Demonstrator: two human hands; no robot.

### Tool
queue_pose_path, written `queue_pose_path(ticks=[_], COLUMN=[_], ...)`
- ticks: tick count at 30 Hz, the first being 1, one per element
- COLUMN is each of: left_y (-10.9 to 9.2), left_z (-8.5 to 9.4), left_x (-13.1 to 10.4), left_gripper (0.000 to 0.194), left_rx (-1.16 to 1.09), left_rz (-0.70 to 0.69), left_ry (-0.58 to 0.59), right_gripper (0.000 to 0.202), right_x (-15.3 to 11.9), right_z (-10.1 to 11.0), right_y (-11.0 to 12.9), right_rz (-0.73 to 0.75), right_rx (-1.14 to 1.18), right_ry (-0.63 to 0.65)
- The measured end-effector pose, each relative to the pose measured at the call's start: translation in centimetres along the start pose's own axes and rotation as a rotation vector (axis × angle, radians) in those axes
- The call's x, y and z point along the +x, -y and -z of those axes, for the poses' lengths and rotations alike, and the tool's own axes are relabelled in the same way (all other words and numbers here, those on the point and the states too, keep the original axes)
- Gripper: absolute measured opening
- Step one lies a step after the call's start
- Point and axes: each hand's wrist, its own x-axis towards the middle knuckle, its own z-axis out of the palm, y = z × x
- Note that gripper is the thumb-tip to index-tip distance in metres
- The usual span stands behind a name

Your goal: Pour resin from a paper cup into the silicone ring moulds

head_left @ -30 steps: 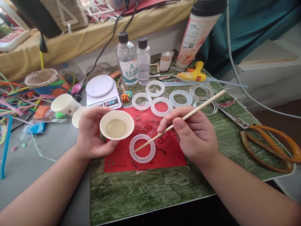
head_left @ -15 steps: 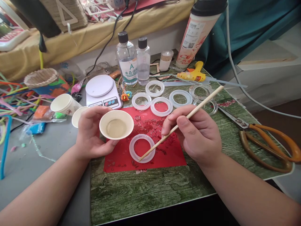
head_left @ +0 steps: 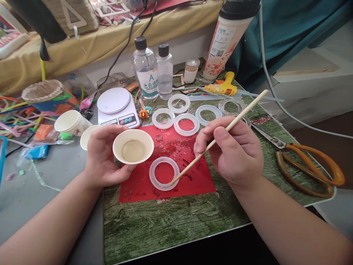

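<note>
My left hand (head_left: 106,156) is closed around a white paper cup (head_left: 133,156), tilted toward me, with some clear liquid at its bottom. Between the thumb and fingers of my right hand (head_left: 234,151) is a thin wooden stick (head_left: 212,141), slanting down to the left. Its lower tip meets the lower right rim of a translucent ring mould (head_left: 154,178). That mould lies on a red sheet (head_left: 198,184) spotted with wet drops. Behind it several more ring moulds (head_left: 186,130) lie in a group.
A white kitchen scale (head_left: 117,110), two clear bottles (head_left: 147,79), a toothpick holder (head_left: 191,71) and a yellow glue gun (head_left: 223,86) stand or lie at the back. Large scissors (head_left: 303,162) lie at right. Paper cups (head_left: 70,123) and pipe cleaners (head_left: 13,119) crowd the left.
The stick's tip has moved right along the mould's lower rim, and my right hand has shifted slightly right. My left hand still holds the cup. The whole view has shifted a little.
</note>
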Motion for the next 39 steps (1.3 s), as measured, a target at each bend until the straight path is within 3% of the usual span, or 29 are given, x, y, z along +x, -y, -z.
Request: queue_pose_path(ticks=[10, 39], left_y=[1.0, 0.9], left_z=[0.3, 0.0], left_x=[0.2, 0.4], left_gripper=[0.094, 0.092], left_rx=[-0.025, -0.042], left_rz=[-0.071, -0.031], left_ry=[-0.005, -0.039], right_gripper=[0.024, 0.025], right_x=[1.3, 0.9], right_z=[1.1, 0.9], right_y=[-0.8, -1.1], right_rz=[0.146, 0.118], right_rx=[-0.135, -0.206], right_ry=[-0.227, -0.224])
